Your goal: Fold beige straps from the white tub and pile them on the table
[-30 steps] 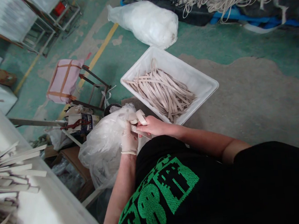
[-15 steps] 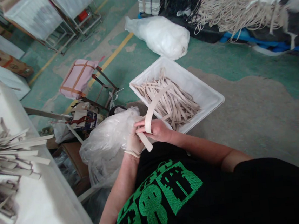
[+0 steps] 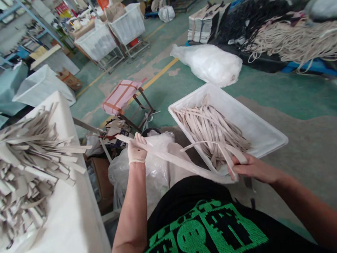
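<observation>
A long pale strip [image 3: 174,158] is stretched between my two hands in front of my body. My left hand [image 3: 137,147], in a pale glove, is closed on it near one end, which sticks out past the fingers. My bare right hand [image 3: 247,168] grips the strip at the other side, with looped strip parts rising from the fingers. Beside the right hand, a white tub [image 3: 265,139] holds a heap of similar strips [image 3: 213,126]. More strips [image 3: 20,168] are piled on a white-covered table [image 3: 72,215] at the left.
Clear plastic bags [image 3: 123,186] lie below my left hand. Beyond them is a stool with a pink cushion [image 3: 122,96]. A stuffed white bag [image 3: 210,63] rests on the green floor behind the tub. Wheeled white carts [image 3: 97,43] stand further back.
My hands, close together before, have moved wide apart, drawing the strip out between them. The view has shifted, showing more of the left table and the room behind.
</observation>
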The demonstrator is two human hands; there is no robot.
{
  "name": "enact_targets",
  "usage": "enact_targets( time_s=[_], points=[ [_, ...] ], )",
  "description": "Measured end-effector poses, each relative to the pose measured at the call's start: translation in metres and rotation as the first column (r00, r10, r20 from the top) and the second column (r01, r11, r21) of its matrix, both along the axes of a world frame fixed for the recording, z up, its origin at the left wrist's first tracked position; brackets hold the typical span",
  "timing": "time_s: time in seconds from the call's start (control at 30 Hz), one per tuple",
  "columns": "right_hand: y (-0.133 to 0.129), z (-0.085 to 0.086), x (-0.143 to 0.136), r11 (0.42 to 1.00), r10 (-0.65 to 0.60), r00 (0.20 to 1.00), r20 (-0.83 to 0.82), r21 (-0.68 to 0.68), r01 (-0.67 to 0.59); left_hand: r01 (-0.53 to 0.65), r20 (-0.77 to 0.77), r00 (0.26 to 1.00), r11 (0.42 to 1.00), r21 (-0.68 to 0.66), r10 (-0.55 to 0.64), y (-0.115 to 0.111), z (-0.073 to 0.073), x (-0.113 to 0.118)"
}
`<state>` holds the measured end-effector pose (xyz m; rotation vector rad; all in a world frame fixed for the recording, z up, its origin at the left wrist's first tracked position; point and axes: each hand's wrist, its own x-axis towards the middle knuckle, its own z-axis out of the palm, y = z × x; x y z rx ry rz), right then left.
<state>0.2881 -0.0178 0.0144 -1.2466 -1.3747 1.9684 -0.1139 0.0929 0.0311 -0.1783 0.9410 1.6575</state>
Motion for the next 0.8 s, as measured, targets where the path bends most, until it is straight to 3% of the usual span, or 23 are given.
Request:
enact_targets(
  time_s=[0.07,0.17,0.27,0.43,0.57,0.7,0.8],
  points=[
    [0.0,-0.007,-0.002,0.995,-0.08,0.997,0.001,-0.066,0.08,-0.031,-0.114,0.993,0.999,0.043,0.036,-0.002,0.009,-0.01],
    [0.009,-0.008,-0.03,0.976,-0.206,0.976,-0.071,-0.084,0.2,0.184,-0.271,0.949,0.98,0.074,-0.158,-0.019,0.012,0.001],
    [0.031,0.0,-0.073,0.975,-0.221,0.937,-0.272,-0.039,0.219,0.448,-0.367,0.837,0.893,0.034,-0.406,-0.044,0.004,0.032],
    [0.08,0.003,-0.136,0.968,-0.225,0.834,-0.504,-0.018,0.25,0.7,-0.423,0.617,0.709,-0.092,-0.664,-0.083,-0.01,0.07],
    [0.094,0.002,-0.157,0.952,-0.225,0.856,-0.465,0.083,0.296,0.734,-0.47,0.514,0.651,-0.192,-0.717,-0.094,-0.014,0.076],
    [0.091,0.01,-0.154,0.926,-0.178,0.898,-0.404,0.241,0.291,0.757,-0.566,0.405,0.61,-0.232,-0.718,-0.095,-0.008,0.076],
    [0.088,0.016,-0.148,0.897,-0.239,0.891,-0.385,0.263,0.355,0.769,-0.665,0.277,0.575,-0.279,-0.694,-0.096,0.001,0.079]
  ],
)
